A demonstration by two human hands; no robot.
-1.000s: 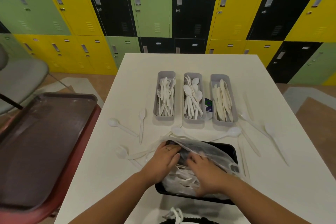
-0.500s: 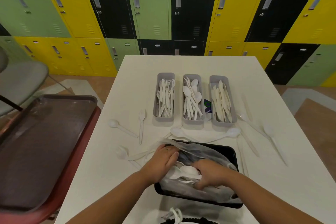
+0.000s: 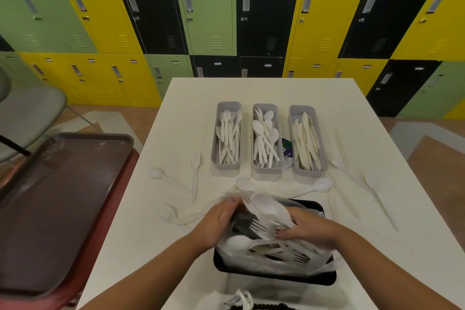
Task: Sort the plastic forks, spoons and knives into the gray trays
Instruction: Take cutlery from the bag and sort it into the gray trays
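A single head-worn camera looked forward and down from the near edge of the white table (image 3: 259, 90), close above the black bin (image 3: 276, 275) at that edge. It faced across the table toward the far edge and the lockers (image 3: 208, 12) beyond.

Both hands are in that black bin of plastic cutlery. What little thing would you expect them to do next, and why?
Probably the right hand lifts its clutch of spoons toward the middle gray tray, which already holds spoons, while the left hand holds the plastic bag open.
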